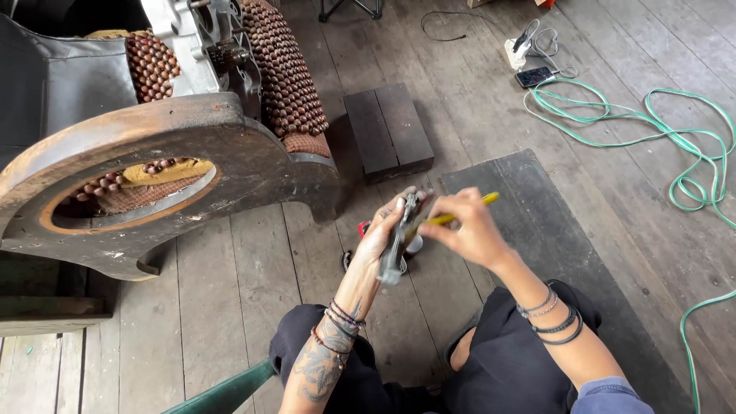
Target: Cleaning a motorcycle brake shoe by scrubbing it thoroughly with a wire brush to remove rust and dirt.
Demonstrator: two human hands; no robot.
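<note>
A grey metal part (396, 244), long and narrow, is held upright in the left hand (381, 234), whose fingers are wrapped around it from the left side. It is kept above the wooden floor (230, 276), between the knees of the seated person. A yellow-handled tool (452, 216) is gripped in the right hand (468, 230), with the fingers clenched about its handle; the yellow end is seen sticking out to the upper right, and the working end is laid against the metal part. The two hands are brought close together, touching or nearly so.

Just under the hands, a small red object (363, 228) and a small round white object (415, 244) are partly hidden on the floor. A dark mat (552, 230) is spread to the right, and a low dark wooden block (387, 130) is placed further off. A large curved wooden frame (153, 153), hung with brown beaded covering (287, 69), is seen to the left. A green cable (652, 130) is coiled over the boards at the right, near a phone (534, 76).
</note>
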